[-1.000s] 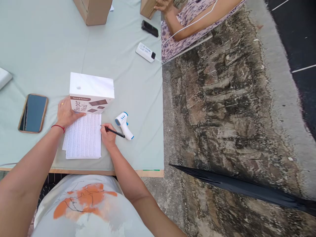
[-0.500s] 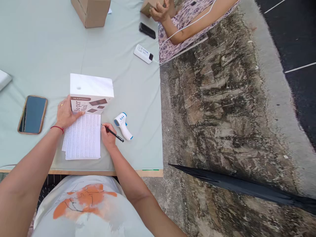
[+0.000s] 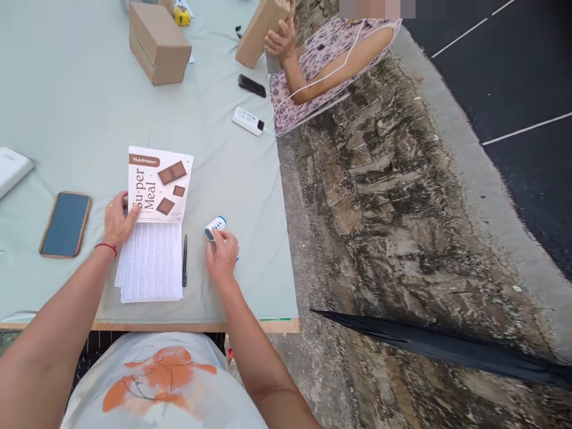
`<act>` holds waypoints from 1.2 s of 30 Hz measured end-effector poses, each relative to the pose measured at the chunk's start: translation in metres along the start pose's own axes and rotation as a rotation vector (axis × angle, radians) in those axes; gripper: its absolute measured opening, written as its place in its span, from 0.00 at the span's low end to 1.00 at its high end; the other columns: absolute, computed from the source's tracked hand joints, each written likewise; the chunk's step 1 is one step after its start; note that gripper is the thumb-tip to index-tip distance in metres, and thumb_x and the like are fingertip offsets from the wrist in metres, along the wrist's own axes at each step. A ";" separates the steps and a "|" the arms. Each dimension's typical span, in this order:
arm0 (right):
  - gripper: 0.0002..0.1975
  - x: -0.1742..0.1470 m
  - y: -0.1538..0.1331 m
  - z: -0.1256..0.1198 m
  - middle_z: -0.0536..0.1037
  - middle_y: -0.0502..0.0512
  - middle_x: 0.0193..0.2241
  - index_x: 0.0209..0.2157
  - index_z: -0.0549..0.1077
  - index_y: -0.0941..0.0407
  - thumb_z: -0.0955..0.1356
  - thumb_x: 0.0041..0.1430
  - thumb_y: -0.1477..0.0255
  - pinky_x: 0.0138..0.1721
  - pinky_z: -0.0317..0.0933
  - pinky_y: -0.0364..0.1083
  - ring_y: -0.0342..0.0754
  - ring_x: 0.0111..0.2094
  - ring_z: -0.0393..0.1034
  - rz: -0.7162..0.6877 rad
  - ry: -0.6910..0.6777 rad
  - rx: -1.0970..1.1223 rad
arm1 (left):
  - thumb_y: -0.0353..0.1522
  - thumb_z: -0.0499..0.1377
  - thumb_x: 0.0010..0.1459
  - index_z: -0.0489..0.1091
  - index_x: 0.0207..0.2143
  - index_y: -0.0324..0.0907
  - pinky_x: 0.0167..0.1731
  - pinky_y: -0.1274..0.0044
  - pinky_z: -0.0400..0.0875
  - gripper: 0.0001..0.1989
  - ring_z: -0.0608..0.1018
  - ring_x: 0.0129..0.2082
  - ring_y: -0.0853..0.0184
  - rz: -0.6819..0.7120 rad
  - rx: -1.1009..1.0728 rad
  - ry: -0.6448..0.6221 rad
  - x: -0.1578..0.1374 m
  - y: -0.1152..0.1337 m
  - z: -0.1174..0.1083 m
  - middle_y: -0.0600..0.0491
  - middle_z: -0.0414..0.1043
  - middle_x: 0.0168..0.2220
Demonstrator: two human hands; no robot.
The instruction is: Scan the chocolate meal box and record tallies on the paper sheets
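Note:
My left hand [image 3: 120, 219] grips the lower left edge of a white and brown box [image 3: 167, 185] printed "NutriMotion Su-per Meal", its printed face turned toward me. Below the box lies a stack of paper sheets [image 3: 152, 268] covered in small writing. A black pen [image 3: 185, 262] rests along the right edge of the sheets. My right hand [image 3: 222, 257] is closed over a white and blue infrared thermometer [image 3: 218, 224], whose head shows beyond my fingers while most of its handle is hidden.
A smartphone [image 3: 65, 224] lies at left near a white object [image 3: 13, 170]. Farther back are a cardboard box [image 3: 161, 44], a yellow tape measure [image 3: 182, 15], a black device [image 3: 252, 86] and a white power bank [image 3: 248, 121] with a cable. Another person's hand [image 3: 282, 40] touches a carton [image 3: 259, 36].
My right hand has put the pen down beside the sheets and moved right onto the thermometer. The NutriMotion box has tipped back, showing its printed face. The other person's carton is more upright.

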State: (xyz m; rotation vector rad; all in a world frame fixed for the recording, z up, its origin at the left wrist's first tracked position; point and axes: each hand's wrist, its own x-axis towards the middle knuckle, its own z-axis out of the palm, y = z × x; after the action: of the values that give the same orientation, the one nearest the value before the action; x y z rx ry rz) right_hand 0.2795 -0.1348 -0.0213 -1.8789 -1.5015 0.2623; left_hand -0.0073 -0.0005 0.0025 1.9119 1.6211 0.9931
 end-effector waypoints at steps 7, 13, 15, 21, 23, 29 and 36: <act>0.22 0.028 -0.002 -0.022 0.72 0.60 0.43 0.45 0.76 0.56 0.72 0.51 0.58 0.47 0.66 0.54 0.57 0.42 0.70 0.491 -0.247 0.021 | 0.56 0.49 0.61 0.67 0.57 0.37 0.54 0.53 0.67 0.36 0.76 0.48 0.46 -0.041 -0.010 0.009 0.001 0.000 0.000 0.39 0.76 0.45; 0.27 0.019 -0.077 -0.009 0.77 0.54 0.38 0.41 0.76 0.57 0.77 0.40 0.57 0.43 0.66 0.47 0.52 0.40 0.70 0.450 -0.424 0.896 | 0.56 0.49 0.62 0.68 0.56 0.37 0.53 0.52 0.68 0.36 0.76 0.48 0.45 -0.034 0.010 0.005 0.001 -0.001 -0.001 0.38 0.76 0.47; 0.23 0.018 -0.102 0.002 0.76 0.52 0.34 0.36 0.75 0.56 0.77 0.39 0.59 0.39 0.64 0.45 0.49 0.36 0.68 0.468 -0.449 1.002 | 0.57 0.49 0.61 0.68 0.56 0.37 0.53 0.52 0.68 0.37 0.76 0.48 0.46 -0.042 0.005 0.011 0.001 -0.002 -0.001 0.38 0.76 0.47; 0.23 0.021 -0.127 0.033 0.69 0.49 0.25 0.31 0.74 0.58 0.76 0.39 0.54 0.29 0.57 0.43 0.43 0.27 0.60 0.661 -0.422 1.184 | 0.57 0.48 0.63 0.68 0.56 0.39 0.53 0.56 0.69 0.34 0.77 0.48 0.48 -0.015 0.012 0.016 0.001 -0.004 -0.001 0.40 0.76 0.46; 0.25 0.020 -0.126 0.038 0.70 0.50 0.25 0.32 0.76 0.58 0.76 0.38 0.54 0.29 0.58 0.44 0.44 0.27 0.61 0.682 -0.402 1.217 | 0.56 0.49 0.63 0.68 0.55 0.40 0.52 0.56 0.69 0.33 0.77 0.47 0.48 0.000 0.006 0.023 0.000 -0.005 0.000 0.40 0.77 0.45; 0.24 0.018 -0.133 0.039 0.68 0.48 0.23 0.27 0.72 0.57 0.76 0.35 0.53 0.28 0.54 0.43 0.43 0.25 0.59 0.739 -0.352 1.169 | 0.58 0.48 0.63 0.69 0.55 0.39 0.52 0.57 0.68 0.35 0.77 0.46 0.49 -0.010 0.021 0.035 -0.001 -0.004 0.002 0.40 0.77 0.46; 0.24 0.024 -0.137 0.039 0.67 0.47 0.23 0.28 0.73 0.57 0.76 0.37 0.53 0.29 0.54 0.43 0.43 0.26 0.58 0.707 -0.369 1.173 | 0.58 0.47 0.63 0.68 0.56 0.38 0.52 0.55 0.68 0.36 0.77 0.47 0.48 -0.007 0.019 0.026 -0.002 -0.004 0.002 0.39 0.77 0.46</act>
State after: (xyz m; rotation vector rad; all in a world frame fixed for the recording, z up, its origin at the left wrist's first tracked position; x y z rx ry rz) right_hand 0.1587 -0.0873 0.0430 -1.2723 -0.5020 1.4989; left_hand -0.0082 -0.0013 -0.0019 1.9127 1.6562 1.0072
